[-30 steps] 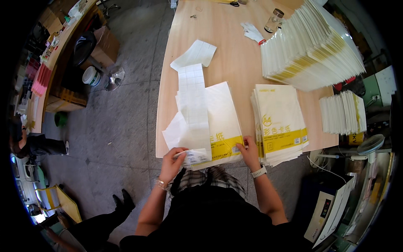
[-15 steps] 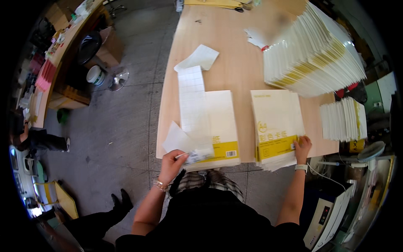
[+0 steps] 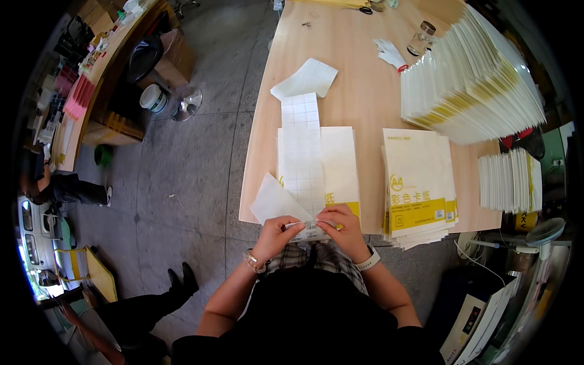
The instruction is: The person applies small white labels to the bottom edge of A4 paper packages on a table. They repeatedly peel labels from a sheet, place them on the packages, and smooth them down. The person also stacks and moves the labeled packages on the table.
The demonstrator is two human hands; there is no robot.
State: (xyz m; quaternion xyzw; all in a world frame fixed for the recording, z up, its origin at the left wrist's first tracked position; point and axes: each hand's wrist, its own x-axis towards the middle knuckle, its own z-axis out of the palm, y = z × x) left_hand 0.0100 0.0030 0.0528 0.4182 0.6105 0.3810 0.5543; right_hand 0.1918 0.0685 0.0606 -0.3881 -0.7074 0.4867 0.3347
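- The left hand [image 3: 275,233] sits at the near edge of the table [image 3: 359,91], wrist bent inward, with thumb and fingertips pinched on the bottom end of the sticker sheet [image 3: 302,152].
- The right hand [image 3: 342,224] meets it from the other side, fingers curled together and pinched on the same end of the sheet.
- The sticker sheet is a long white gridded strip lying lengthwise on a white and yellow paper pack [image 3: 337,164], which lies flat near the table's front edge.
- A loose white backing sheet [image 3: 272,202] hangs just left of the hands, over the table edge.
- The exact spot the fingertips grip is hidden by the knuckles; whether a sticker is lifted cannot be told.
- Half a second ago the right hand rested on the stack of packs [image 3: 420,185] to the right; it has since come back to the strip.
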